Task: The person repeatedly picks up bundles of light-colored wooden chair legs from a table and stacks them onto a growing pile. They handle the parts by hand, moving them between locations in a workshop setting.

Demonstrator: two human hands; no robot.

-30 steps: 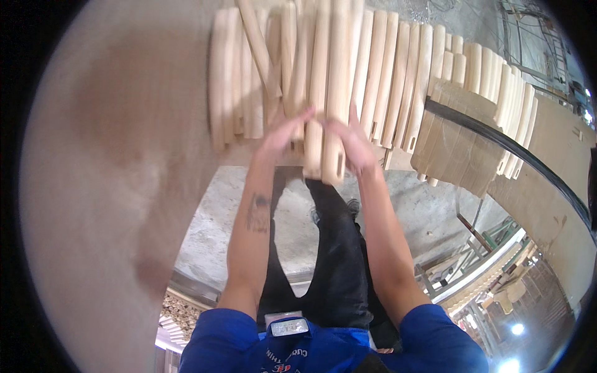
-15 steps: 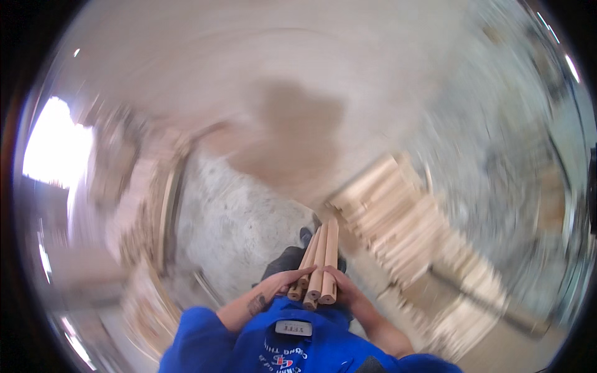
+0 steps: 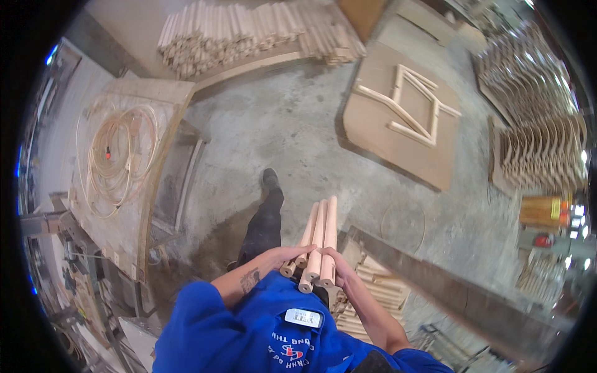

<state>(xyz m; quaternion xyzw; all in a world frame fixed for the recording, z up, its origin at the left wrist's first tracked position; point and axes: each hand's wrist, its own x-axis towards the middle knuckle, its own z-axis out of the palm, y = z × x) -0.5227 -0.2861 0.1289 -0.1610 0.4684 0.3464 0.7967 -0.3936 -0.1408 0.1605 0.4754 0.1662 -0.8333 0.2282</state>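
wooden rods [image 3: 319,231] in two-handed grip [image 3: 287,253]

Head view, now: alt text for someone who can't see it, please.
A person's left hand and right hand hold a bundle of pale wooden rods at the waist. Ahead right, a wooden frame lies on a brown board; stacked wooden pieces sit ahead left.

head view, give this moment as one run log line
left hand: gripping pale rounded wooden bars | right hand: gripping same bars, right side | ahead right: pale angular wooden frame on flat brown board
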